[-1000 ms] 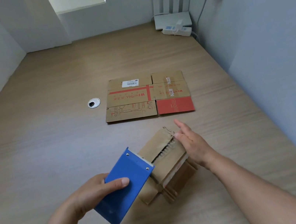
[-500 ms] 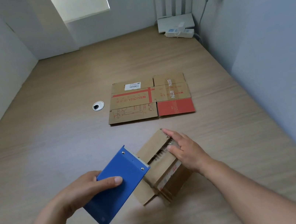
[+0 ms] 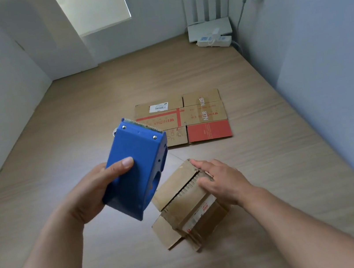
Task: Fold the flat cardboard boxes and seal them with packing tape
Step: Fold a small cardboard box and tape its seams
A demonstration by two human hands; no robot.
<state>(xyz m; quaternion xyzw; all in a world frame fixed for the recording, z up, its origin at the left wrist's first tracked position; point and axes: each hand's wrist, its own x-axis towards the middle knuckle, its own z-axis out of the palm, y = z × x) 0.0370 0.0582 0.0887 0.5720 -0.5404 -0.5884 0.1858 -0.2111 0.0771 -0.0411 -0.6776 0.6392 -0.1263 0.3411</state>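
**Head view: tape dispenser held over a folded box**

The left hand (image 3: 88,194) is gripping the blue tape dispenser (image 3: 137,165) in the air beside the folded box (image 3: 187,204) on the table (image 3: 67,132). The right hand (image 3: 223,182) is pressing straight fingers on its top flaps. A flat box (image 3: 183,119) is lying farther back.

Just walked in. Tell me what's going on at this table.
A person is putting together a small cardboard box on the wooden table. The right hand presses flat on the top flaps to keep them closed. The left hand grips a blue tape dispenser in the air beside the box, not touching it. The seam between the flaps looks untaped. A second box lies flat farther back.
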